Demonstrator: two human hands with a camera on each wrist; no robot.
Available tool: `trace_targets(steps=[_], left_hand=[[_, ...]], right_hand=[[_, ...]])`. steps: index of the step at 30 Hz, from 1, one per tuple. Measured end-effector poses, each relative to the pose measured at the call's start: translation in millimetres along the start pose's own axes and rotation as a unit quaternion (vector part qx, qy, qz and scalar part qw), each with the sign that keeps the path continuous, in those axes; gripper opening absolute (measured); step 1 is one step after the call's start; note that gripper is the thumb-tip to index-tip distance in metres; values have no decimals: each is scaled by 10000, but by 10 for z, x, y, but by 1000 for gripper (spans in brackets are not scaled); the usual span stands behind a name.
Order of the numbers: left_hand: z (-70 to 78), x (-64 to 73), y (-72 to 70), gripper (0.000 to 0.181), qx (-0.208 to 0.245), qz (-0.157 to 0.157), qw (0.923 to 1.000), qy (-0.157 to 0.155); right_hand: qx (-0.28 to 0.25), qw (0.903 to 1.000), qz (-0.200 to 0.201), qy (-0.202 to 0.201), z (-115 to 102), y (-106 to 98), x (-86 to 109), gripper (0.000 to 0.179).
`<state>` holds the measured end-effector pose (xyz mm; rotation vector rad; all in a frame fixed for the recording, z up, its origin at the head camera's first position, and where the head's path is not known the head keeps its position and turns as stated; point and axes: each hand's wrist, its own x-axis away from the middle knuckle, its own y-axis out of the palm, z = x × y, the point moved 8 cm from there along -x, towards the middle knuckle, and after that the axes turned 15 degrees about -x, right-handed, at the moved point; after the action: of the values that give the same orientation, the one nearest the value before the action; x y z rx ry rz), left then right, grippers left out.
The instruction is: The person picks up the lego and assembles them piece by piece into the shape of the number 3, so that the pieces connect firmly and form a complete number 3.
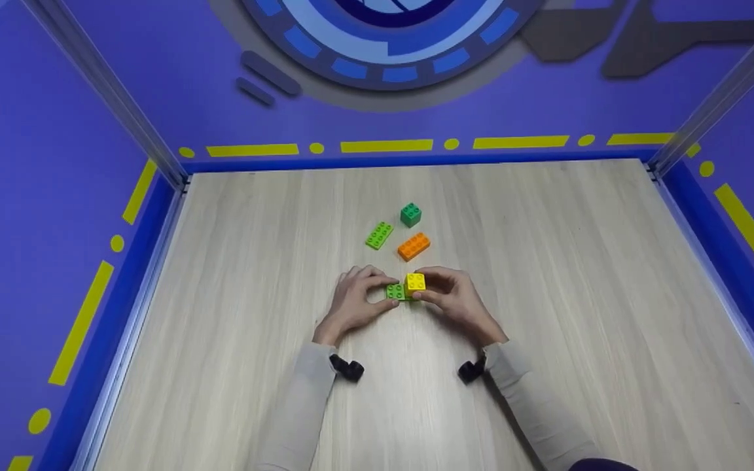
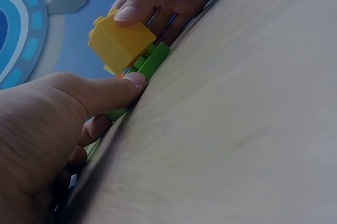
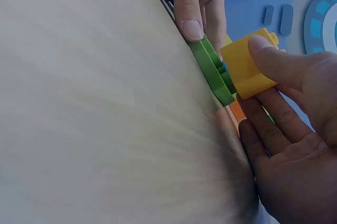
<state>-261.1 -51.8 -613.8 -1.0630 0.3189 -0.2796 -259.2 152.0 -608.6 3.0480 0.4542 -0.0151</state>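
A flat green toy brick (image 1: 394,292) lies on the table, pinched at its left end between the thumb and fingers of my left hand (image 1: 355,299). My right hand (image 1: 457,300) holds a yellow two-by-two block (image 1: 415,282) between thumb and fingers over the right part of the green brick. In the right wrist view the yellow block (image 3: 247,66) looks tilted, its lower edge close to the studs of the green brick (image 3: 211,71). Whether the two touch, I cannot tell. The left wrist view shows my left thumb (image 2: 118,89) against the green brick's side.
Beyond my hands lie an orange brick (image 1: 413,246), a thin light-green brick (image 1: 379,235) and a dark green block (image 1: 410,214). The wooden table (image 1: 252,261) ends at a purple back wall (image 1: 416,124) and side walls with metal edges.
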Motion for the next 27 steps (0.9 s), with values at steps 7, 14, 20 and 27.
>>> trace_targets(steps=[7,14,20,27], left_hand=[[6,-1,-12,41,-28,2,10000,6],[9,-4,-6,41,-85,-57,9999,6],[5,-3,-14,41,-99,-14,9999,39],[10,1,-1,41,-100,-55,9999,77]], right_hand=[[82,10000,-13,20,11,24,2,40],[165,9998,-13,54,-29,59,13,41],[274,9996,-43,-27,2,50,-6,40],[414,9991,-48,-80,-5,46,-1,37]])
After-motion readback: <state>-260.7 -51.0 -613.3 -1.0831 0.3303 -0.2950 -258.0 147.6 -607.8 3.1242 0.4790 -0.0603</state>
